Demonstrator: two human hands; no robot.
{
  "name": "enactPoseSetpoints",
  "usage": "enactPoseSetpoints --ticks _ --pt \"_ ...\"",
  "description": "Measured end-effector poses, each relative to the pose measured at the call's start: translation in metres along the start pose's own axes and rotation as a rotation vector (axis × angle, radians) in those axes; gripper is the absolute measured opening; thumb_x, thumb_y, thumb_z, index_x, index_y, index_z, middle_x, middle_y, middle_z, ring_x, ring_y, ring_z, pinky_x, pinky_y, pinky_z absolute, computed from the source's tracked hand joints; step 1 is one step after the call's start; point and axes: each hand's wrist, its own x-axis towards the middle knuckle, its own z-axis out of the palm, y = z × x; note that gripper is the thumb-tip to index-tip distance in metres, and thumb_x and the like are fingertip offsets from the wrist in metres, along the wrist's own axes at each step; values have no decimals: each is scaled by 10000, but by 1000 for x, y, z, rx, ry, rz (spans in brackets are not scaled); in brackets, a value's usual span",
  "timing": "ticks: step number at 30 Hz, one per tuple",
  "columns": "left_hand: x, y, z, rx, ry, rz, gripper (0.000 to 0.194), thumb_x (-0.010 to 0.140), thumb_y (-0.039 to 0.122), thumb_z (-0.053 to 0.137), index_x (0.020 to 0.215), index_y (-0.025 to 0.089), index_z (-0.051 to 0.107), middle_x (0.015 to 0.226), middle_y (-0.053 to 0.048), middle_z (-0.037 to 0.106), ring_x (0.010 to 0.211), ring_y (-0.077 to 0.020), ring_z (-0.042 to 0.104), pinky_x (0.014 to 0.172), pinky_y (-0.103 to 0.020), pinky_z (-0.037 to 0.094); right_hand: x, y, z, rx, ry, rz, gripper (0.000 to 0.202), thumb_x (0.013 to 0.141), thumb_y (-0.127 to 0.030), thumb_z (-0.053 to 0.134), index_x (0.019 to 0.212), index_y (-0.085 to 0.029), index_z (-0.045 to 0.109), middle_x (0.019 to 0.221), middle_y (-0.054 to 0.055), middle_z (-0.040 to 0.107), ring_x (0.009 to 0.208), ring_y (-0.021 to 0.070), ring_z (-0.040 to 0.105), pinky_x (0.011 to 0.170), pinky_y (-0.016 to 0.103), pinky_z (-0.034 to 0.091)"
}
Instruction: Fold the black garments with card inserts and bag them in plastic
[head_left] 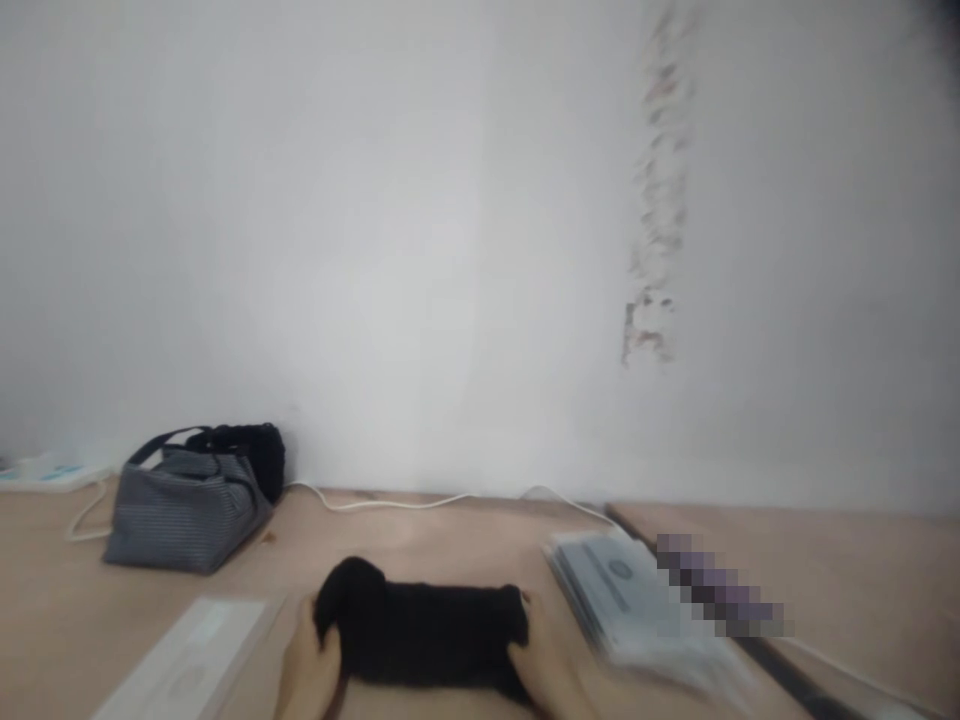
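Note:
A black folded cloth item (435, 632) is held at its two ends just over the wooden table, near the bottom centre. My left hand (311, 660) grips its left end, where a rounded bulge rises. At the right end, my right hand (546, 655) has its fingers closed round the fabric. Both hands are slightly blurred.
A grey striped bag (184, 510) with a black item behind it stands at the back left. A flat white package (187, 660) lies at the front left. Plastic-wrapped packets (630, 600) lie to the right. A white cable (397, 505) runs along the wall.

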Motion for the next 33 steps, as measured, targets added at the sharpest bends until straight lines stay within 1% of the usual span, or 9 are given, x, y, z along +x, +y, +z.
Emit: enactPoseSetpoints --ticks 3,5,11,14,18,21,25,28,33 --pt "1 -7 -11 123 164 49 578 713 132 362 1271 9 273 1216 -188 479 1118 -236 491 948 -352 400 1 -1 0 -48 19 24 649 503 -88 456 1153 -96 447 1147 178 566 1095 286 516 938 366 381" --pt "2 -4 -15 242 190 137 554 744 165 358 1275 17 304 1265 -183 434 1192 -250 410 1008 -372 330 3 0 0 -43 35 40 612 532 -123 507 1143 -124 470 1151 164 564 1110 298 501 952 383 368" --pt "27 10 -10 356 4 164 475 854 372 303 1164 82 516 1177 -138 565 1133 -262 481 974 -387 344 17 4 7 31 92 86 525 719 -432 447 1120 -97 500 1145 173 578 1089 284 527 911 375 414" --pt "38 6 -6 329 -28 110 429 837 334 364 1123 76 553 950 -113 672 924 -246 609 827 -348 440 21 5 6 77 84 75 510 659 -426 496 1048 -102 560 1057 156 634 1021 289 572 872 360 441" --pt "40 -3 -4 284 -99 138 191 758 267 489 782 204 668 731 -23 688 719 -197 635 651 -265 454 20 1 2 158 56 60 376 638 -409 515 877 -148 641 866 90 698 890 278 629 791 343 477" --pt "42 -3 -9 223 -94 198 189 760 300 481 706 204 636 727 -41 666 738 -213 614 697 -297 450 17 -10 -4 212 56 42 329 645 -427 539 792 -155 650 822 94 697 871 289 628 805 358 464" --pt "45 3 -30 74 -101 285 254 788 390 439 853 202 597 966 -64 645 973 -221 562 884 -318 410 10 -33 -23 376 -33 -2 313 631 -425 604 809 -172 657 999 89 667 977 267 591 852 331 444" --pt "42 4 -58 -76 -232 296 288 808 452 435 858 218 595 876 -18 662 895 -199 597 827 -285 458 2 -43 -44 634 -179 -7 417 579 -383 689 946 -190 642 1137 77 606 1058 264 539 891 342 411" --pt "15 -6 -110 -238 -511 238 282 730 485 566 856 250 661 876 -4 682 899 -220 599 843 -320 460 -23 -29 -69 621 -459 -130 333 555 -416 735 798 -230 603 757 18 649 746 222 614 691 336 468"
